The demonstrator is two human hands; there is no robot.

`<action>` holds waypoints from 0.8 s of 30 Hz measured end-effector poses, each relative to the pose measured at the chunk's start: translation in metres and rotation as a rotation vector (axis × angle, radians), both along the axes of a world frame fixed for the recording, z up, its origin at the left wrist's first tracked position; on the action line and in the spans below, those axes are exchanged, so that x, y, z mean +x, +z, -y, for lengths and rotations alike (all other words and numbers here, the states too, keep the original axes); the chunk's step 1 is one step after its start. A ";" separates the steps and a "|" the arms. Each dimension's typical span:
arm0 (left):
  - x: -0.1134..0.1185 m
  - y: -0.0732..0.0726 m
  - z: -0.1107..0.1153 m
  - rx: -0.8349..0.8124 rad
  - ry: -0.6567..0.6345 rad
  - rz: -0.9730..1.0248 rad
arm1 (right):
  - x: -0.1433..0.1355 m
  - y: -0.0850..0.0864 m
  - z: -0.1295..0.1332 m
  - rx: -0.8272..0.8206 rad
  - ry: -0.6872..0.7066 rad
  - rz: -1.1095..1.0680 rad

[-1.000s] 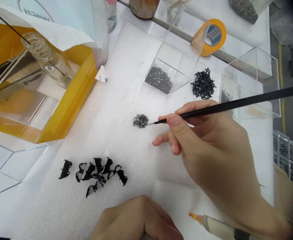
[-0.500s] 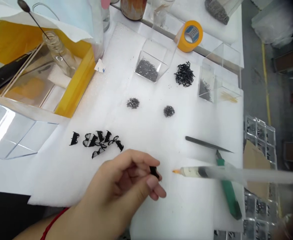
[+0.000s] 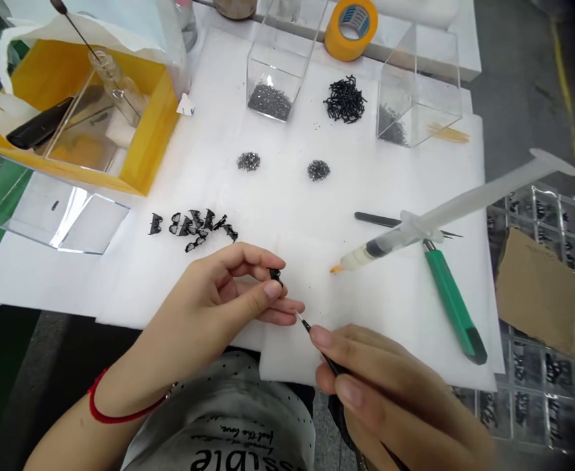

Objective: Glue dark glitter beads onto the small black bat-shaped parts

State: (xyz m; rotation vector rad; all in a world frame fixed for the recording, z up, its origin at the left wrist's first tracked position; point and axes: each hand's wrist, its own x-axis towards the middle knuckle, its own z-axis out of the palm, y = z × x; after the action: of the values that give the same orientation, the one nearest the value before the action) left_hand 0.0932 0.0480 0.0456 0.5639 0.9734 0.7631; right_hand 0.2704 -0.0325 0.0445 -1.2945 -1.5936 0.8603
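Observation:
My left hand (image 3: 223, 288) pinches a small black frame piece (image 3: 275, 275) between thumb and fingertips, above the white foam sheet (image 3: 287, 209). It resembles the miniature black eyeglass frames (image 3: 196, 229) lying in a loose group just beyond that hand. With my right hand (image 3: 400, 392) I grip a thin black tool with a pale, fine tip (image 3: 307, 325), like a pen. Its tip is by the outstretched lower fingers of my left hand; whether they touch, I cannot tell. A syringe (image 3: 429, 219) with an orange tip lies on the sheet beyond my right hand.
Dark tweezers (image 3: 378, 220) and a green-handled knife (image 3: 451, 297) lie at right, partly under the syringe. Small metal heaps (image 3: 248, 161), black bits (image 3: 346, 99), clear boxes (image 3: 272, 72) and orange tape (image 3: 350, 29) are farther back. At left is a yellow tray (image 3: 144, 163).
My right hand has come into view with the thin tool. The syringe, blurred before, now rests tilted across the knife and tweezers. The view has shifted, showing more of my lap.

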 end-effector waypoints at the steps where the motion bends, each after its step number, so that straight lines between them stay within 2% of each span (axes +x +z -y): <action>1: 0.000 0.000 0.001 0.003 0.001 -0.010 | -0.001 0.000 -0.007 0.065 0.027 0.041; 5: -0.002 0.000 0.003 0.022 -0.006 -0.028 | 0.000 0.004 -0.029 0.266 0.103 0.200; 9: -0.002 0.001 0.004 0.039 -0.008 -0.087 | 0.007 -0.001 -0.027 0.335 0.164 0.290; 12: -0.002 0.001 0.004 0.032 0.001 -0.107 | 0.008 -0.003 -0.017 0.202 0.110 0.193; 15: 0.000 -0.001 0.006 0.019 0.032 -0.076 | -0.002 0.000 -0.013 -0.007 -0.194 -0.161; 17: 0.000 -0.003 0.007 0.026 0.045 -0.062 | -0.011 0.004 -0.015 -0.102 -0.299 -0.349; 19: 0.001 -0.004 0.007 0.042 0.054 -0.058 | -0.018 0.006 -0.018 -0.145 -0.281 -0.403; 24: 0.001 -0.004 0.006 0.052 0.067 -0.044 | -0.020 0.004 -0.022 -0.175 -0.257 -0.367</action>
State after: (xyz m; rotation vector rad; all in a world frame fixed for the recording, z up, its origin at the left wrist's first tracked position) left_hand 0.0943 0.0416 0.0411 0.5973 1.0193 0.8404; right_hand 0.2506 -0.0105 0.0484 -1.3367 -1.0604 1.0221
